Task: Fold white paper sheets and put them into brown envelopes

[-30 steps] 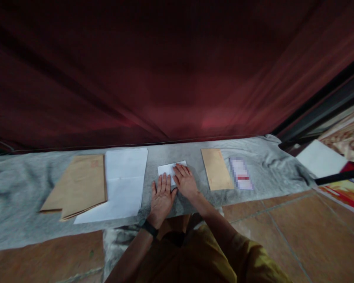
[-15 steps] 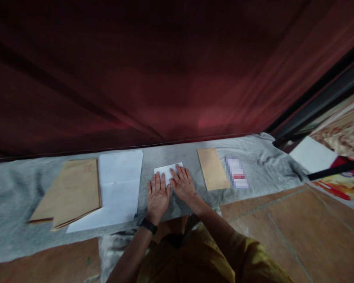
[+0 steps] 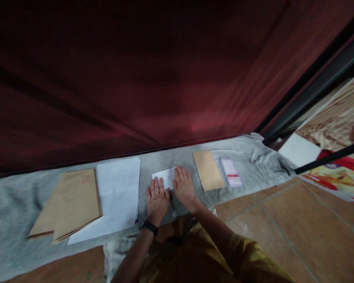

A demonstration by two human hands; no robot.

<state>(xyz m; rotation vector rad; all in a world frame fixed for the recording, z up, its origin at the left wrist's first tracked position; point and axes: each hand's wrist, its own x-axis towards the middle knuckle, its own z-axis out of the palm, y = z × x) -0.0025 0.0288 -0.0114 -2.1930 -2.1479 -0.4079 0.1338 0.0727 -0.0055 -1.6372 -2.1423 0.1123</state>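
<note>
A small folded sheet of white paper (image 3: 165, 175) lies on the grey cloth (image 3: 153, 157) in front of me. My left hand (image 3: 158, 199) rests flat over its near left part, fingers stretched out. Over its right end lies my right hand (image 3: 183, 184), palm down with the fingers extended. Both palms hide parts of the paper's near edge. To the right is a brown envelope (image 3: 209, 170), apart from my right hand. Left of my hands lies a stack of white sheets (image 3: 119, 196) with a crease across the top one.
Several brown envelopes (image 3: 73, 200) overlap the white stack at the left. A pixelated white slip with a red band (image 3: 231, 173) lies right of the single envelope. A dark red curtain (image 3: 165, 98) hangs behind the cloth. Tiled floor (image 3: 259, 228) and a black bar (image 3: 330, 157) are at the right.
My right hand has slid right to the paper's right end, and my left hand sits slightly lower on it. More of the paper's middle shows. The whole view has shifted a little.
</note>
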